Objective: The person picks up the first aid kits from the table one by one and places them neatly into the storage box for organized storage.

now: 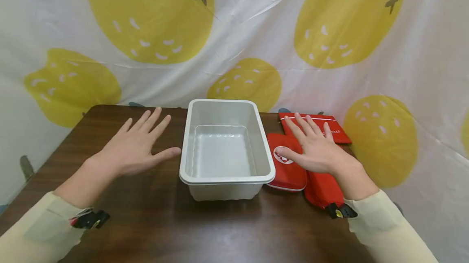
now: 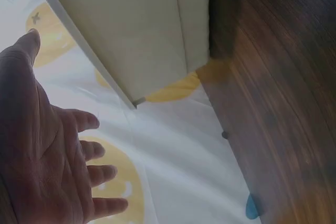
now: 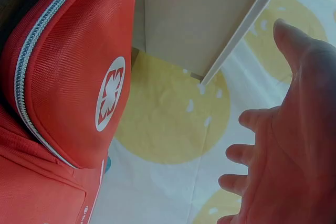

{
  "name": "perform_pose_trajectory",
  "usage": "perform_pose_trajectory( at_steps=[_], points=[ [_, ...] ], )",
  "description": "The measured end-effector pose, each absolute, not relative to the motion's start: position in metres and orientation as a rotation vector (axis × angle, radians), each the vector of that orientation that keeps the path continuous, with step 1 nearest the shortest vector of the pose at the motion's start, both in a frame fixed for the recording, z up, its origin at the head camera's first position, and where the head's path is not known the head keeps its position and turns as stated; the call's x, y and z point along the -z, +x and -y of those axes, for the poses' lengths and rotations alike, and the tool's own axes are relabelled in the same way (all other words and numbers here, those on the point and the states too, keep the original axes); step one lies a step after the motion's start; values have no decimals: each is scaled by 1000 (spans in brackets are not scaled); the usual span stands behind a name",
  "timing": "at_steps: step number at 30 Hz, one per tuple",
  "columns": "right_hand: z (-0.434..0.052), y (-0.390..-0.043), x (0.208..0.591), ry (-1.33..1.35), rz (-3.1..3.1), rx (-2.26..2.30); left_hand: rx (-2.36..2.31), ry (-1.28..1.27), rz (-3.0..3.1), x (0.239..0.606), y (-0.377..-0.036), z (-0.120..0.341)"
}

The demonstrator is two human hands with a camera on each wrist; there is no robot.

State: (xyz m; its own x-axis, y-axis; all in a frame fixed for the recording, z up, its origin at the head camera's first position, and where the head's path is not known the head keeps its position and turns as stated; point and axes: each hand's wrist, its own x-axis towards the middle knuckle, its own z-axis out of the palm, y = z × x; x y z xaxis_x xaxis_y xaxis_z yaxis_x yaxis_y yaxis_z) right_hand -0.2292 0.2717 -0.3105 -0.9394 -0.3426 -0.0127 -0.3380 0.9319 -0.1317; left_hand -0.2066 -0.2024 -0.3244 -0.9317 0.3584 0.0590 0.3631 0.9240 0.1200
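Two hands: both are hovering with straight, spread fingers, holding nothing.
Left hand [image 1: 137, 145]: its grip is lying apart, palm down over the bare surface [image 1: 154, 222], thumb pointing toward the tub [image 1: 226, 149] and stopping just short of it.
Right hand [image 1: 316, 147]: its grip is also lying apart, above the red case [image 1: 289, 173] and the red pouch [image 1: 329, 126]; whether it is touching them cannot be told.
Tub axis: the white tub is sitting mid-surface between the hands, long axis running away from the person, mouth facing up.
Tub contents: the head view is showing nothing inside.
Case: zipped shut, lying just right of the tub, white round emblem facing up, long axis also running away from the person.
Red bag [image 1: 322, 191]: lying beneath the right wrist, a black buckle showing at its near end.
Head view only: the tub's inside and the pouch.
Left wrist view: showing the tub's outer wall and the palm.
Right wrist view: showing the case's zip and mesh texture.
Backdrop: a white cloth [image 1: 234, 31] with yellow fruit is hanging behind.
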Motion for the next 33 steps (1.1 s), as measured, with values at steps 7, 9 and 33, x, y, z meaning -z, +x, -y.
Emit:
perform_pose_trajectory(
  at_steps=[7,9,33],
  points=[
    [-275,-225,310,-518,-3065,199,315,-611,3047,321,-201,191],
    [-277,-224,311,-518,-3070,208,360,-622,3054,321,-198,184],
    [-323,-209,340,-383,-3071,218,517,-521,3132,339,-178,122]
  ],
)
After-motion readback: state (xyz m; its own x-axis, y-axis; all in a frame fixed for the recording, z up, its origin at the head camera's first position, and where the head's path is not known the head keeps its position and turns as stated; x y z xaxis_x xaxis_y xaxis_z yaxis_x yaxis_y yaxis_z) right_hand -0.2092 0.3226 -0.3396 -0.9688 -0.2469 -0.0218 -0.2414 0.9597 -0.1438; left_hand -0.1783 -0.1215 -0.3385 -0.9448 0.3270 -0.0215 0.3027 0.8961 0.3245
